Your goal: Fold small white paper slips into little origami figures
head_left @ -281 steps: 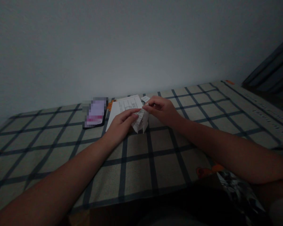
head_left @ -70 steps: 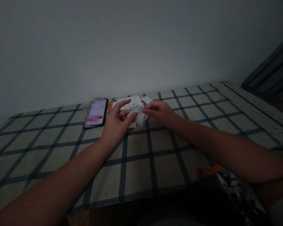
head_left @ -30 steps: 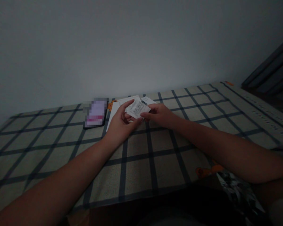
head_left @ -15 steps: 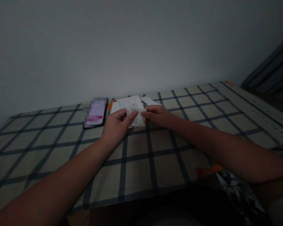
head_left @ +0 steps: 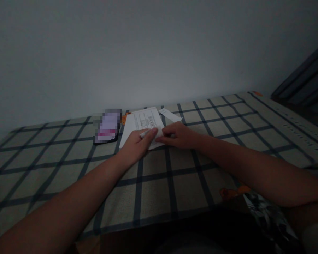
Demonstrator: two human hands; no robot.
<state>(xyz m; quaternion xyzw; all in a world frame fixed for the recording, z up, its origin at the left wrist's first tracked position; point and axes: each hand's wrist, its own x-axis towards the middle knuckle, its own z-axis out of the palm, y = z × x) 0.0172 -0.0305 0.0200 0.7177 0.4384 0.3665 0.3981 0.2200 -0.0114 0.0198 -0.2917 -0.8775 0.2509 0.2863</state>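
Two bare hands meet over one small folded paper (head_left: 160,133), which sits at the near right corner of a printed sheet (head_left: 131,125); whether it rests on that sheet or is held just above cannot be told. Key relation: the paper lies between the hands, off the thumb tip of the left hand (head_left: 139,144) and directly left of the curled fingers of the right hand (head_left: 177,135). Neither hand is nearer, as both appear to touch it. Long axis: apparently crosswise, hand to hand, though much is covered (a pale edge also shows under the left thumb, probably the same piece). Left hand state: thumb pressed down on the paper, pinching it against fingers mostly hidden. Right hand state: fingers bent inward, thumb at the paper's near edge; pinching or merely pressing, cannot tell. Count: folded paper, 1; printed sheet, 1; paper strip (head_left: 171,115), 1, lying beyond the right hand; phone (head_left: 108,125), 1, left of the sheet and apart from it, screen blurred; checked cloth (head_left: 155,190), 1, under everything; orange patches (head_left: 124,118), at least 3. Light dim; print illegible.
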